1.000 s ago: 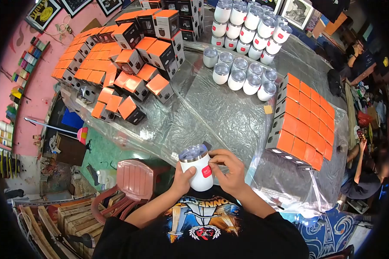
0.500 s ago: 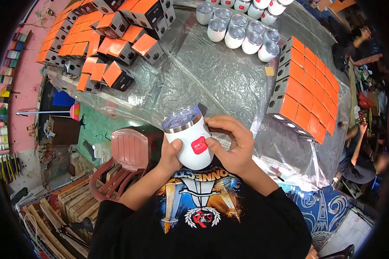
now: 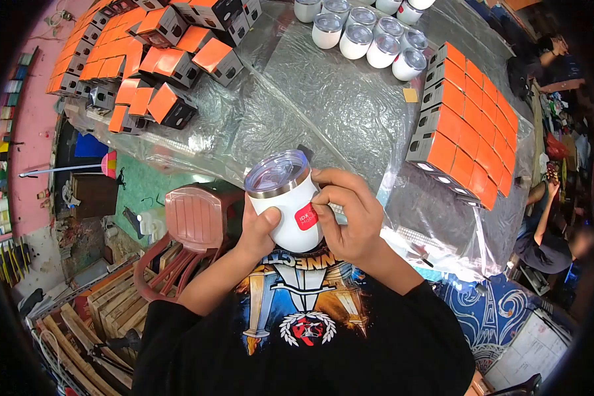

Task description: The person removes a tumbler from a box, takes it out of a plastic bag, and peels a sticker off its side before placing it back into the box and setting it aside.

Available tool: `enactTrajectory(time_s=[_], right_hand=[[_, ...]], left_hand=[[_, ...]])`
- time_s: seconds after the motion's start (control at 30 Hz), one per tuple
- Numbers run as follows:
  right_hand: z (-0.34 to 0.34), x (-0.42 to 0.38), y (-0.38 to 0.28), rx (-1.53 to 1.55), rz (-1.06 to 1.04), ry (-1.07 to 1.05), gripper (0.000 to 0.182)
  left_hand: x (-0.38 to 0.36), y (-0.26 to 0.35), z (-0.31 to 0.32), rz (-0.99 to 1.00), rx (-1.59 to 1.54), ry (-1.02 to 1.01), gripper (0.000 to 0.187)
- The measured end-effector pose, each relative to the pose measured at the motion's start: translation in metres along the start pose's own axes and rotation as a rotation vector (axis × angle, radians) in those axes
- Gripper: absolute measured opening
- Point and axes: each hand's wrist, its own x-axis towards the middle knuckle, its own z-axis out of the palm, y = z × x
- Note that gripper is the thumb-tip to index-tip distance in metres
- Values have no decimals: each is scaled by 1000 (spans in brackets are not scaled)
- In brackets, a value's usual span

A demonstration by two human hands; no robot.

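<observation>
A white tumbler (image 3: 289, 228) with a steel rim and a clear lid (image 3: 277, 170) is held up in front of my chest, tilted slightly. My left hand (image 3: 257, 231) is wrapped around its left side, thumb across the front. On its face is a red label (image 3: 306, 216) with white lettering. My right hand (image 3: 351, 214) is at the tumbler's right side, thumb and index finger pinched at the label's right edge and partly covering it. What the pinch holds, if anything, is too small to make out. Another finger touches near the rim.
Plastic sheeting covers the table (image 3: 323, 99). Orange-topped boxes (image 3: 465, 125) stand in a block at right, with more boxes (image 3: 171, 105) piled at left. Several lidded white tumblers (image 3: 356, 41) stand at the back. A red-brown plastic chair (image 3: 195, 221) is at left; people are at far right.
My right thumb and index finger have come together at the label's edge, where the thumb lay on the label before. The tumbler has shifted slightly left and up in view.
</observation>
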Motion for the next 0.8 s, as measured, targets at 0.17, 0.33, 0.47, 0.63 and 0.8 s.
enactTrajectory(time_s=[0.17,0.33,0.47,0.63,0.8], right_hand=[[1,-2,-1,-28,-25,-12,17],[4,-3,2,-46,-75,0,16],[8,-7,2,-13,-92,-26,16],[12,-10,6,52,-40,-112,20],[12,-15,14,99,4,-222,19]], left_hand=[[0,-4,-1,-36,-73,26,89],[3,-6,2,-59,-178,6,86],[5,-9,-2,-60,-146,7,85],[10,-11,-8,-175,-50,27,94],[14,-17,-14,-288,-225,188,74]])
